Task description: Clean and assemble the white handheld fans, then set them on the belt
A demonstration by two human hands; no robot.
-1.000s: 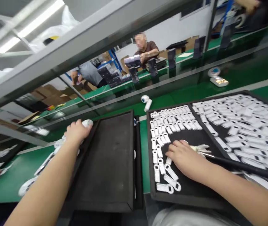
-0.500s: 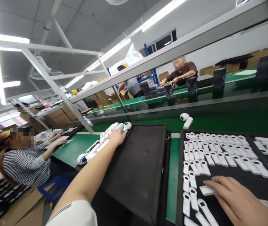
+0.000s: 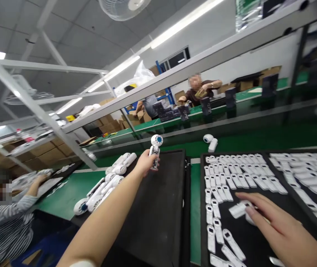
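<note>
My left hand is closed round the handle of a small white handheld fan, raised over the dark tray. Its round head with a blue centre points up, and dark inner parts show on the open handle. More white fans lie piled at that tray's left side. My right hand pinches a white plastic cover between thumb and fingers, slightly blurred. Beneath it is a black tray with rows of white covers, each with a small dark window at one end.
A single white fan lies on the green conveyor belt behind the trays. Another tray of white parts is at the right. Dark boxes stand along the far line, where a co-worker sits. A person in striped sleeves works at the left.
My left hand has lifted a fan off the pile and moved it right, over the dark tray. My right hand still pinches a cover, now turned. The view has swung to the right.
</note>
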